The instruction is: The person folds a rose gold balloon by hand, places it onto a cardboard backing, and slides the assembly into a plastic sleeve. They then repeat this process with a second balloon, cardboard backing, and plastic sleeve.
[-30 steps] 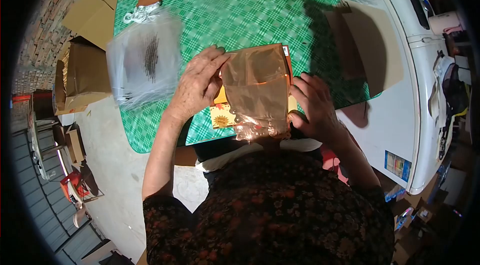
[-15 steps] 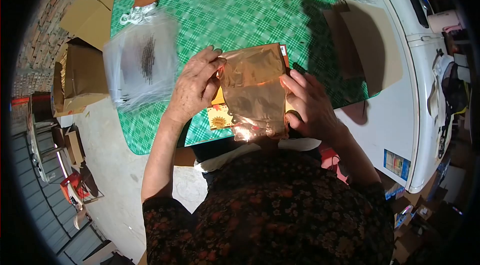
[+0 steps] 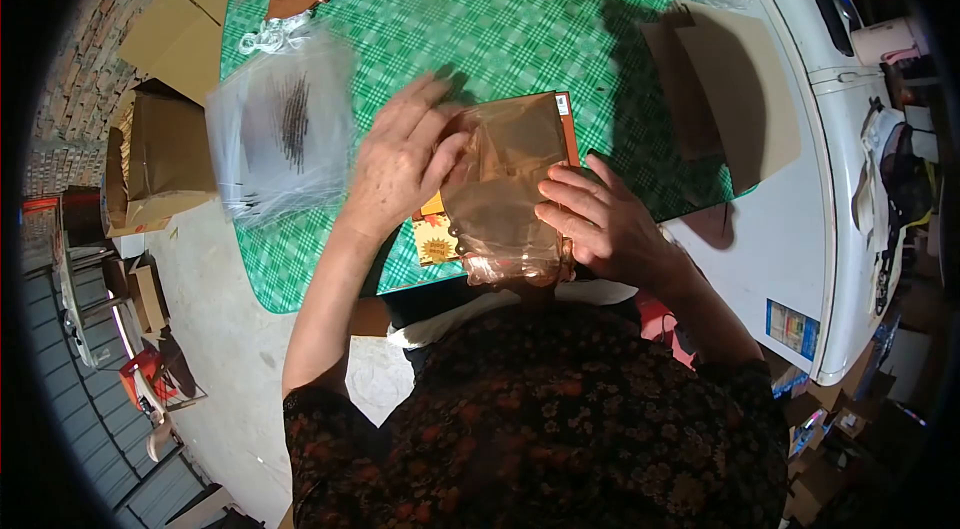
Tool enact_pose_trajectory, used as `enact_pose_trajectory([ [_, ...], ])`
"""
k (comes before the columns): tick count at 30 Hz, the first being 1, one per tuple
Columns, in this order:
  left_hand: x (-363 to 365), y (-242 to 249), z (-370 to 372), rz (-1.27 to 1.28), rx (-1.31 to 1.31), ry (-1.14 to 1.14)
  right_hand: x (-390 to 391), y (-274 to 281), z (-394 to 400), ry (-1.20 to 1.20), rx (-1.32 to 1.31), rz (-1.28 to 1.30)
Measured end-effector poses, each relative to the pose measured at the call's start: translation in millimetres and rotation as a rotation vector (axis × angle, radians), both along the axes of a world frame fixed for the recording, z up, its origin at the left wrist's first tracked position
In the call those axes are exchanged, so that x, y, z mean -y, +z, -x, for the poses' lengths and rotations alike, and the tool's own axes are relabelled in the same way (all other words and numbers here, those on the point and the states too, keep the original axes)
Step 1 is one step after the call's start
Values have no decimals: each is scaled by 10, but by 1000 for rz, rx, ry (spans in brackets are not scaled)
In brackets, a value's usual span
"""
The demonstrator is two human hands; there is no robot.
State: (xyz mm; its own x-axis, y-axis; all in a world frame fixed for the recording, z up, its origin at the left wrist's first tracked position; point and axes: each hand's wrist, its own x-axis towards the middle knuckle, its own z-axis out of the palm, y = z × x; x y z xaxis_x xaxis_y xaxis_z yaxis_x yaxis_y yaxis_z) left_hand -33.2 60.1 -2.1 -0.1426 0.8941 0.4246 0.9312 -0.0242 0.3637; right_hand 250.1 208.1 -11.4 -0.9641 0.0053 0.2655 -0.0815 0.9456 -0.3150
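While we press the clear sleeve (image 3: 505, 191) flat over the orange card (image 3: 566, 125) on the green checked table (image 3: 480, 19), our left hand (image 3: 400, 161) lies open on its edge and our right hand (image 3: 595, 224) spreads flat on its lower half. We judge the card mostly inside, sealing left. Glare hides the sleeve's mouth; a stack of bags (image 3: 280, 124) waits nearby.
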Motion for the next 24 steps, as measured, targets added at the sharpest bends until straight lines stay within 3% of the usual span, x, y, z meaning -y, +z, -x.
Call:
enact_pose_trajectory([
  [13,-215,-275,-316,208,-49,-137,-33,-85,-31,-7,-17,66],
  [16,-226,-256,-322,205,-42,-143,-185,-98,-20,18,0,201],
  [19,-227,-266,-334,200,-30,-141,-211,133,215,-69,-107,227],
  [24,-220,-309,-303,189,-50,-150,-226,24,675,-168,-50,-95],
])
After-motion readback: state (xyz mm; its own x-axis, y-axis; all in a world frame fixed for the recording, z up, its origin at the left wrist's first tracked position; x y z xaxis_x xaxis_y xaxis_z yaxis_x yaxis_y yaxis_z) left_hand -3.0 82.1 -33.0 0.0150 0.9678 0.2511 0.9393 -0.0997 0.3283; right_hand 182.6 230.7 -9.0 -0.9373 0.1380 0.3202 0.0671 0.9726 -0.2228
